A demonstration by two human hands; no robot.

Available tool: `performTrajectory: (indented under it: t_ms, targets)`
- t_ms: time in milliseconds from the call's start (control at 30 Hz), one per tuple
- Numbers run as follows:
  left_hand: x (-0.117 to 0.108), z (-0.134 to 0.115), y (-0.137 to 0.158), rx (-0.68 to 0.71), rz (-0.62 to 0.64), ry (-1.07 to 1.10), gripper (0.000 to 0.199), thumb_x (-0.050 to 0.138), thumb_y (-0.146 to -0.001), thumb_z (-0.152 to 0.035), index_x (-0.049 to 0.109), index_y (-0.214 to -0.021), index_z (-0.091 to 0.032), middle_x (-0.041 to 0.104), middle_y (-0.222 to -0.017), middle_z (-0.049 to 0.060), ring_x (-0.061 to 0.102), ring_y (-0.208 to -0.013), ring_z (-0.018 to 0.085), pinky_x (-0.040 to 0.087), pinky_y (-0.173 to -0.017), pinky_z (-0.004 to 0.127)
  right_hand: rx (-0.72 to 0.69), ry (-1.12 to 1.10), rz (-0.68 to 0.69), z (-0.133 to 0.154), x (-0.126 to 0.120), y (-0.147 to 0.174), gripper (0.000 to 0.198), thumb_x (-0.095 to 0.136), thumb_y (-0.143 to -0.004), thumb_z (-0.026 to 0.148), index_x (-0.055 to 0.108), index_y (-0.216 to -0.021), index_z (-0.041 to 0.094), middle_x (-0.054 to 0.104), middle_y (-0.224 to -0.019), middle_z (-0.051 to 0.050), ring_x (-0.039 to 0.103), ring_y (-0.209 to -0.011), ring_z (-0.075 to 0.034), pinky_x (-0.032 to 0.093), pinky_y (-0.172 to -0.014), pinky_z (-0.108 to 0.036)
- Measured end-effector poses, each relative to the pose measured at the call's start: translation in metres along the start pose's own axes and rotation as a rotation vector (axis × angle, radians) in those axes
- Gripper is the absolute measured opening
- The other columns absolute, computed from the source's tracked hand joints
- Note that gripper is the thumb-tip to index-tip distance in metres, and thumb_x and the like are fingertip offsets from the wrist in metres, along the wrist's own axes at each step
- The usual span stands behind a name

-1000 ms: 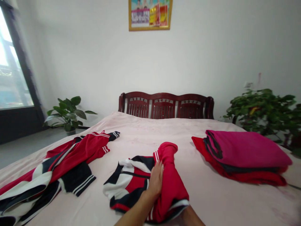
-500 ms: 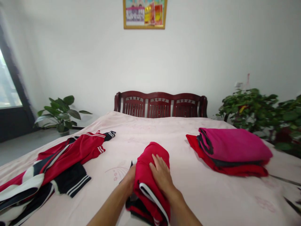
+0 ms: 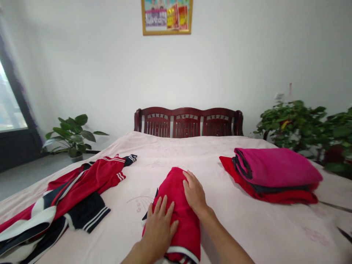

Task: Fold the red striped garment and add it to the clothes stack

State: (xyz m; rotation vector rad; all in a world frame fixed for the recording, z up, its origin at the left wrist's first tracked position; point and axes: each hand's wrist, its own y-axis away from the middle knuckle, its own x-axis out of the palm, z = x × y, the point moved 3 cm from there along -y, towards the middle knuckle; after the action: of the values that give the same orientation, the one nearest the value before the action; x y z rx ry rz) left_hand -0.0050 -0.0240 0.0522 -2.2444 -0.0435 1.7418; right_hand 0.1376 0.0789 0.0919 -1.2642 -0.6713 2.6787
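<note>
In front of me on the bed lies a folded red garment with a white-edged band at its near end. My left hand rests on its lower left part, fingers spread. Along the upper right edge lies my right hand, its fingers stretched out over the cloth. Dark fabric peeks out at the garment's left side. To the left are loose red, navy and white garments with striped cuffs. A stack of folded clothes, magenta on top with dark and red below, sits to the right.
A pale pink sheet covers the bed. Behind it stands a dark wooden backrest. Potted plants flank the bed, one at the left and a bushy one at the right. A framed picture hangs on the wall.
My left hand has moved from beside the garment onto its top. My right hand has shifted to the upper right edge. The garment's near end now lies flatter.
</note>
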Motion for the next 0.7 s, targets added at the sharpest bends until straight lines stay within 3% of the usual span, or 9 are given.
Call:
performTrajectory:
  t_ms: [67,133,200,267,400,533,700]
  targets:
    - [0.008,0.001,0.005,0.020,-0.008,-0.063,0.056,0.052,-0.093,-0.038,0.048,-0.148,-0.028,0.037,-0.159,0.011,0.032,-0.148,0.038,0.024,-0.115,0.068,-0.081,0.155,0.049,-0.001,0.001,-0.010,0.055,0.032,-0.098,0.034,0.045,-0.150,0.021,0.034,-0.161,-0.006,0.022,-0.151,-0.023,0.013,-0.123,-0.048]
    - [0.013,0.006,0.007,0.019,-0.027,-0.086,0.055,0.051,-0.094,-0.038,0.048,-0.148,-0.029,0.038,-0.159,0.011,0.033,-0.147,0.038,0.027,-0.114,0.068,-0.108,0.256,0.224,-0.010,0.016,-0.016,0.057,0.033,-0.099,0.043,0.039,-0.153,0.026,0.027,-0.165,-0.004,0.013,-0.153,-0.024,0.007,-0.123,-0.051]
    - [0.016,0.010,0.008,0.014,-0.046,-0.091,0.054,0.050,-0.095,-0.040,0.048,-0.148,-0.031,0.040,-0.158,0.010,0.034,-0.146,0.037,0.029,-0.113,0.067,-0.065,0.288,0.398,-0.025,0.034,-0.021,0.060,0.031,-0.099,0.049,0.035,-0.155,0.026,0.025,-0.165,-0.004,0.015,-0.153,-0.025,0.011,-0.122,-0.053]
    - [0.017,0.013,0.009,0.015,-0.060,-0.090,0.053,0.049,-0.096,-0.041,0.048,-0.148,-0.032,0.039,-0.159,0.009,0.034,-0.147,0.036,0.031,-0.113,0.064,-0.006,0.285,0.466,-0.040,0.048,-0.027,0.062,0.028,-0.099,0.050,0.034,-0.155,0.024,0.024,-0.165,-0.006,0.018,-0.152,-0.026,0.016,-0.120,-0.055]
    - [0.018,0.015,0.010,0.003,-0.067,-0.094,0.055,0.051,-0.094,-0.037,0.047,-0.149,-0.030,0.038,-0.160,0.009,0.034,-0.147,0.036,0.033,-0.114,0.061,0.018,0.275,0.472,-0.055,0.059,-0.034,0.065,0.026,-0.099,0.051,0.028,-0.157,0.023,0.019,-0.167,-0.004,0.017,-0.153,-0.024,0.017,-0.121,-0.051]
    - [0.022,0.023,0.012,-0.017,-0.087,-0.057,0.053,0.050,-0.094,-0.031,0.049,-0.147,-0.025,0.041,-0.158,0.009,0.037,-0.146,0.031,0.036,-0.115,0.053,0.054,0.293,0.431,-0.066,0.053,-0.028,0.065,0.023,-0.101,0.048,0.026,-0.158,0.019,0.022,-0.166,-0.006,0.018,-0.152,-0.021,0.016,-0.121,-0.044]
    - [0.022,0.043,0.027,-0.054,-0.276,-0.001,0.050,0.048,-0.092,-0.021,0.055,-0.141,-0.019,0.049,-0.152,0.011,0.047,-0.138,0.027,0.042,-0.113,0.047,0.121,0.328,0.372,-0.092,0.033,0.000,0.062,0.022,-0.101,0.040,0.028,-0.157,0.015,0.031,-0.162,-0.011,0.027,-0.150,-0.023,0.021,-0.120,-0.043]
